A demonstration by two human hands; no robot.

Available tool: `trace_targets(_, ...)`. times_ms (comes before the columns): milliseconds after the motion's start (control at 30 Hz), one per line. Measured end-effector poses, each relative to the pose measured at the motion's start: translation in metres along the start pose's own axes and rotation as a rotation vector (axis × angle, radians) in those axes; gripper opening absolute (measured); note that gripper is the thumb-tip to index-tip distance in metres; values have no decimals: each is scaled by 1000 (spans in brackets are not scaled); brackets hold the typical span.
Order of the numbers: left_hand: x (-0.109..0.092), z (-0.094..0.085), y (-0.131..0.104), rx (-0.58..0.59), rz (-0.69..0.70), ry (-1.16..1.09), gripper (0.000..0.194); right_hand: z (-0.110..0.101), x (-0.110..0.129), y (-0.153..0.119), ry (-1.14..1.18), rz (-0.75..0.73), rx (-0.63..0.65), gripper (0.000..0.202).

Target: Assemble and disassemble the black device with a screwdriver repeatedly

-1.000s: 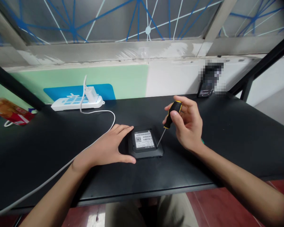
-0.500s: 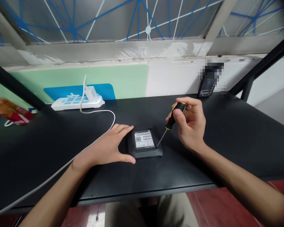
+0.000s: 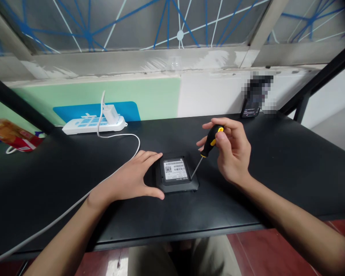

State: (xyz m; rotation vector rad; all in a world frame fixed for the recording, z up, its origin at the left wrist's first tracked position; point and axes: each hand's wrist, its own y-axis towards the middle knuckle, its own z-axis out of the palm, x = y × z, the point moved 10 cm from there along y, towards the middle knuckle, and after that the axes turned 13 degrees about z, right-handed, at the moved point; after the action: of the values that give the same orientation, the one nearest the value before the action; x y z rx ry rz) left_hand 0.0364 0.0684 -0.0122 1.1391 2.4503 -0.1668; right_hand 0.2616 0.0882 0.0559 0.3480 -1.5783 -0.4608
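A flat black square electronic device (image 3: 176, 187) lies on the desk with its white printed label and QR code facing up. My left hand (image 3: 129, 178) spans its left side, thumb at the near edge and fingertips at the far edge, holding it in place. In my right hand (image 3: 234, 155) is a black and yellow screwdriver (image 3: 209, 143), gripped by the handle between thumb and fingers. Its metal shaft slants down to the left, and the tip meets the device near the label's lower right corner. Whether a screw sits under the tip is too small to tell.
On the black desk (image 3: 287, 165), a white power strip (image 3: 94, 124) holds a white charger (image 3: 110, 114). Its white cable (image 3: 60, 218) runs past my left wrist. A drink bottle (image 3: 15, 134) is at far left; a phone (image 3: 250, 107) leans on the wall at back right.
The screwdriver handle has turned in my right hand, showing another yellow part, and my right fingers have shifted and spread a little. The device and my left hand stay put.
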Motion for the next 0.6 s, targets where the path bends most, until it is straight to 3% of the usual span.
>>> trace_targets(333, -1, -1, 0, -2, 6, -1, 105, -1, 3, 3, -71, -25, -37, 29)
trace_targets(600, 1, 0, 0, -7, 11, -4, 105, -1, -5, 3, 17, 42, 37, 28)
